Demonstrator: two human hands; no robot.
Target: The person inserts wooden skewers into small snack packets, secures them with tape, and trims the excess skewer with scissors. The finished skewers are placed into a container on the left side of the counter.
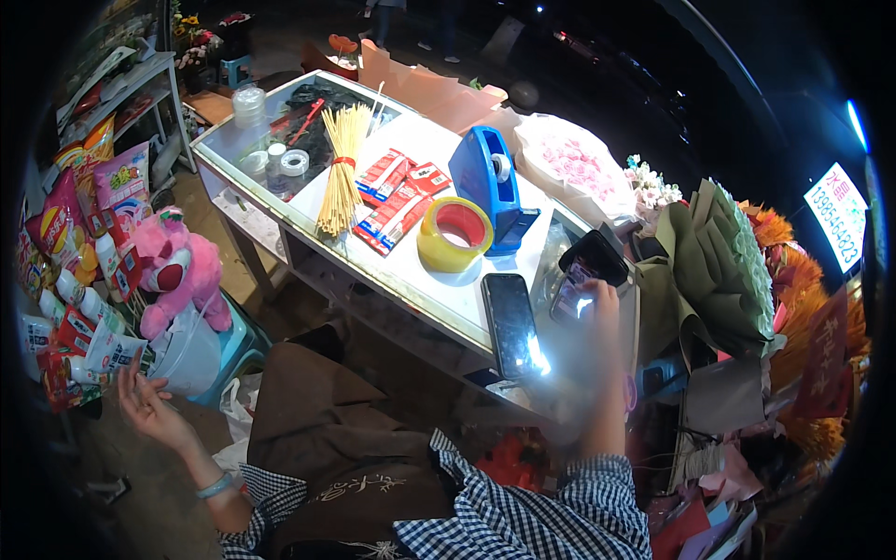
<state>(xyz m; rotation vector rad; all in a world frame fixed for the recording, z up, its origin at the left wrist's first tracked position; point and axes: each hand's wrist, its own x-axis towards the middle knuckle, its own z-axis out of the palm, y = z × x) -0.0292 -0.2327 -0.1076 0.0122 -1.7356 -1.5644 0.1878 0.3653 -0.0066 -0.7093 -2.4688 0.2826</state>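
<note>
Left hand (154,406): near packets (114,351) | right hand (605,303): at phone (569,294) (1 black phone (511,317) beside)

Counter (229,140): centre of frame, running from upper left to lower right. On its top, left to right: small tape roll (294,155), toward the left end; bundle of sticks (342,177); flat packets (403,217); large tape roll (433,246); tape dispenser (483,177), behind and right of the large roll. Near edge, right of centre: phone (506,313), in front of the dispenser; second phone (570,296), right of the first, with the right hand (602,306) at its right side. Behind the counter's right half: wrapped bouquet (571,161). Left of frame: plush toy (182,261), above a bucket (193,350); left hand (152,408), lower left of the bucket. Upper left: shelf rack (140,79).
</note>
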